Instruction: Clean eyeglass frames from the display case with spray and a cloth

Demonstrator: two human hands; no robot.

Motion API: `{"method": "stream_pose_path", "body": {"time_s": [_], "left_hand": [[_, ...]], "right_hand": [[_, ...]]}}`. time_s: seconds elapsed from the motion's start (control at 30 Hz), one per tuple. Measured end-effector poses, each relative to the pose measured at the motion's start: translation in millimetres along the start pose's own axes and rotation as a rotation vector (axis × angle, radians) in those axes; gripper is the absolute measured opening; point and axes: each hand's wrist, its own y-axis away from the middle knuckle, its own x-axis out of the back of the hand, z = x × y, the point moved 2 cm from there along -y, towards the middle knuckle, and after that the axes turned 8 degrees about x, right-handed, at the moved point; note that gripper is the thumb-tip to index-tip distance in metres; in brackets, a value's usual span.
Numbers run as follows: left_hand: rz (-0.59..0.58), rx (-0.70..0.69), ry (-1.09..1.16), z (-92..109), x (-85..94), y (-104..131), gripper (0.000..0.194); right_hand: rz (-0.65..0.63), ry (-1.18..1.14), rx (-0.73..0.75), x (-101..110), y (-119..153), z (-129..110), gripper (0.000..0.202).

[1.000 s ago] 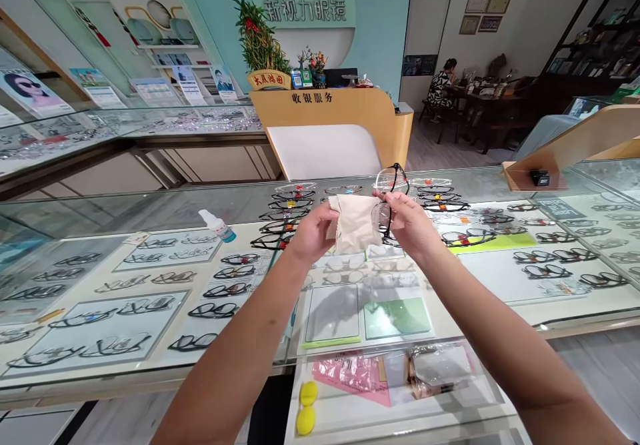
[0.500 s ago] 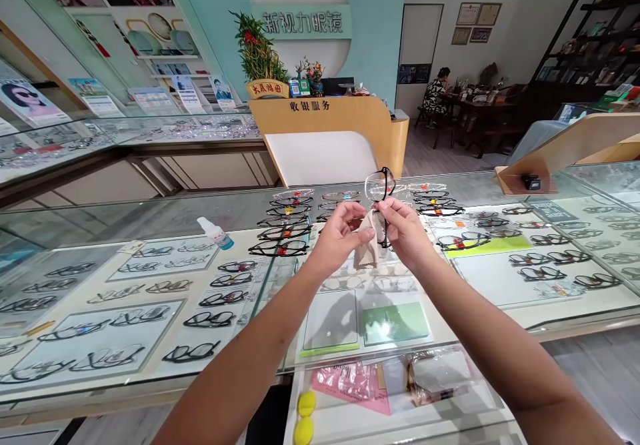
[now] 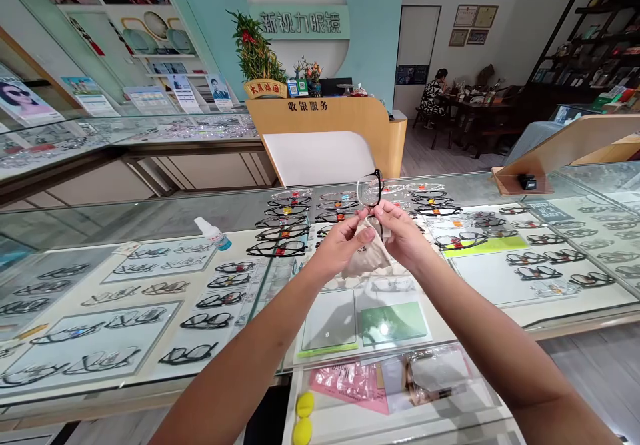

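Note:
A pair of black-framed glasses (image 3: 370,189) is held on its side above the glass counter, one clear lens standing up above my fingers. My right hand (image 3: 404,233) pinches the glasses near the middle of the frame. Fingers of my left hand (image 3: 339,246) are closed on a beige cleaning cloth (image 3: 367,259), which is wrapped about the lower lens and hangs below. Both hands' fingertips meet at the frame. Cloth and fingers hide most of the lower lens.
Rows of glasses (image 3: 277,248) lie in the display counter under and around my hands. A spray bottle (image 3: 213,234) stands on the glass at left. An open drawer (image 3: 400,425) below holds pink packets and yellow round items (image 3: 304,405). Farther back, a person (image 3: 434,95) sits at a table.
The glasses have shifted a little left and turned so the upper lens faces me more. My left fingers have come up to the frame, and the cloth now spreads wider.

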Motion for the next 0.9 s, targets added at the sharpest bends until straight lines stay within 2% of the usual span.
{"method": "stream_pose_path", "body": {"time_s": [0.17,0.23,0.5,0.6,0.73,0.83,0.9], "left_hand": [[-0.106,0.062,-0.021,-0.8,-3.6,3.0,0.063],[-0.113,0.058,-0.020,-1.4,-5.2,4.0,0.061],[0.109,-0.130,-0.002,-0.1,-16.3,10.5,0.061],[0.224,-0.206,-0.040,-0.3,-14.8,10.8,0.060],[0.319,-0.253,-0.111,-2.5,-9.9,9.2,0.063],[0.313,-0.257,-0.149,-2.7,-6.6,7.9,0.069],[0.220,-0.230,-0.159,-1.2,-5.1,6.9,0.071]], "right_hand": [[0.007,0.026,0.010,0.6,-1.0,0.5,0.046],[0.008,0.033,0.017,0.6,-0.9,1.6,0.045],[0.001,-0.009,0.055,-10.6,5.4,10.1,0.045],[-0.013,0.046,0.092,-16.1,7.8,9.4,0.043],[-0.036,0.079,0.099,-15.3,7.5,9.3,0.043],[-0.033,0.054,0.064,-9.6,4.8,10.0,0.038],[-0.013,0.022,0.030,-5.0,2.2,10.0,0.037]]}}
